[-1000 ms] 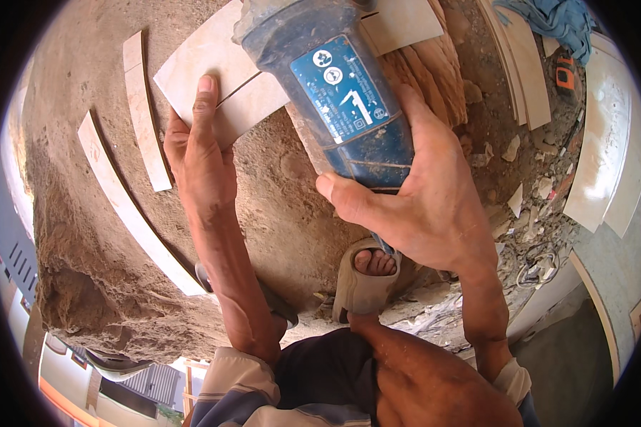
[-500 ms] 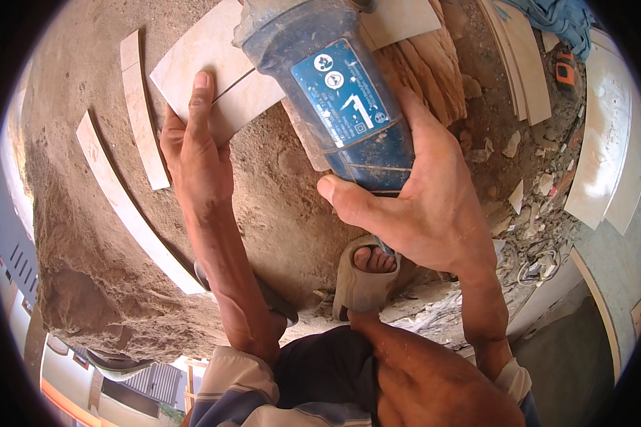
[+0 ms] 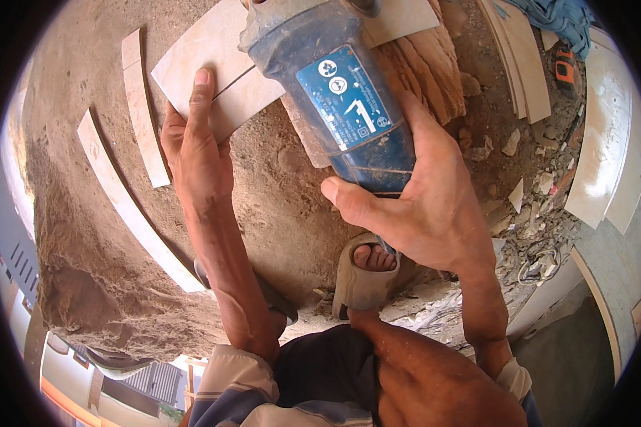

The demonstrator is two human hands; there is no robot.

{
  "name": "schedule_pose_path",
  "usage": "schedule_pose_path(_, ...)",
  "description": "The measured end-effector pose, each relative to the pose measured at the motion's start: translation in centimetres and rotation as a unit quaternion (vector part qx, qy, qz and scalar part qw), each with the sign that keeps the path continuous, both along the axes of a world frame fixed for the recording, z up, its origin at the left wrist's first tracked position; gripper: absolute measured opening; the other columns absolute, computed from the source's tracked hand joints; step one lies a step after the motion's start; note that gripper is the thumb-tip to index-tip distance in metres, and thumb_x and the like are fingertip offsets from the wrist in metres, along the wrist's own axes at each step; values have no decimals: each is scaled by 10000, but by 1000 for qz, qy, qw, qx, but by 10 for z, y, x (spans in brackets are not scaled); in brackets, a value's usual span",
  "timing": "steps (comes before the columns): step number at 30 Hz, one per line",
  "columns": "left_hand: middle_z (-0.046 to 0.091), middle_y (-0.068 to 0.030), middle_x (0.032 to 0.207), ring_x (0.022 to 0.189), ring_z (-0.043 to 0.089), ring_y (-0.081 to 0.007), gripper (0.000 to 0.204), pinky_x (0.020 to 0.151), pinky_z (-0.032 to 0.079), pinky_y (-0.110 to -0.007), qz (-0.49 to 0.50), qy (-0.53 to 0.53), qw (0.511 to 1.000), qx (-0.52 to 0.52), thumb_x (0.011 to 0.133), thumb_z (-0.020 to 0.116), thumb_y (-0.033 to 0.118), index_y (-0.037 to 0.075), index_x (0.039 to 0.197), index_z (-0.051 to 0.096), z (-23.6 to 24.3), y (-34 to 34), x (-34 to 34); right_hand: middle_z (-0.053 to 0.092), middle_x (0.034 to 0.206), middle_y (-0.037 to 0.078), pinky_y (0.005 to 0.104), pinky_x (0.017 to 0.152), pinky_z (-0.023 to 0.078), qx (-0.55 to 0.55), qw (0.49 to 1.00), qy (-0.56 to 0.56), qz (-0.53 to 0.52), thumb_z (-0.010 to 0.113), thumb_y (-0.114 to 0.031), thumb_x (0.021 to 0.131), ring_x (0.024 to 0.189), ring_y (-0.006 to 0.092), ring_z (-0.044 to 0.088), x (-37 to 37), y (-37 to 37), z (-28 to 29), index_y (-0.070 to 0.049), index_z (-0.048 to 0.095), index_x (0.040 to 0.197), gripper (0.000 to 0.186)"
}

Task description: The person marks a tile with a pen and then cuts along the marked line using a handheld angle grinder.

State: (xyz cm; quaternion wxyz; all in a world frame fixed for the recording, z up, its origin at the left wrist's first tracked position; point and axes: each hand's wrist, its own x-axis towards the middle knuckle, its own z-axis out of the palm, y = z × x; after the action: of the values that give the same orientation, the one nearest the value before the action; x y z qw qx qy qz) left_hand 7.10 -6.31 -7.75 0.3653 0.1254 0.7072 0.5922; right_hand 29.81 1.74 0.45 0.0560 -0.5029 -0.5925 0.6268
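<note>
My right hand [image 3: 431, 192] wraps round the rear body of a dusty blue angle grinder [image 3: 360, 153], its thumb on the near side. The grinder's head reaches over a beige tile [image 3: 206, 46] at the top; its disc is hidden. A dark straight cut line runs in the tile from the grinder toward my left hand [image 3: 199, 146]. That hand grips the tile's near left edge, thumb on top across the line's end and the other fingers beneath. Below the tile lies a rough, layered wooden block [image 3: 424, 78].
Two narrow tile strips [image 3: 144, 114] [image 3: 132, 206] lie on the dirt at left. More tile pieces [image 3: 523, 64] lie at right, near an orange-and-black tape measure [image 3: 565, 71] and a blue cloth [image 3: 559, 21]. Broken shards [image 3: 516, 196] litter the ground. My sandalled foot [image 3: 370, 267] stands below the grinder.
The grinder has shifted slightly toward me and to the right over the tile. My left hand stays on the tile's edge, nearly still.
</note>
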Motion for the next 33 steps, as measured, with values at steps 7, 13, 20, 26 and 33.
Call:
schedule_pose_path(7,731,-162,1272,1132,733,-201,581,958,609,-320,-5,0,1000,10,1040,775,350,-99,1379,631,-1,2,0,728,1001,80,337,809,585,10,1000,0,3,901,-210,806,857,146,683,3,0,-2,8,630,1295,600)
schedule_pose_path(13,728,-176,1298,1159,731,-219,561,982,602,-332,-14,-4,1000,8,1058,749,328,-107,1391,626,0,1,-1,731,996,80,336,808,586,-10,1000,5,-1,900,-208,806,857,145,689,1,3,2,11,629,1288,595)
schedule_pose_path(20,714,-196,1339,1209,714,-237,593,1006,592,-347,-9,-7,1000,-11,1055,752,335,-109,1424,615,2,2,-1,735,998,90,340,799,594,1,1000,19,-13,896,-224,809,843,149,701,-2,3,0,14,624,1297,607)
schedule_pose_path(26,712,-196,1342,1214,712,-247,625,1027,581,-360,-8,-3,1000,-7,1043,767,355,-109,1431,609,2,2,0,734,992,90,336,788,598,15,1000,23,-4,897,-234,814,842,154,711,-1,2,-4,14,624,1302,612)
schedule_pose_path(33,712,-190,1343,1217,710,-243,618,1028,578,-364,-3,-6,1000,-13,1036,777,353,-100,1424,615,2,2,-1,729,987,86,329,780,596,-4,1000,19,-7,894,-227,820,838,148,707,-1,3,-1,15,630,1292,593)
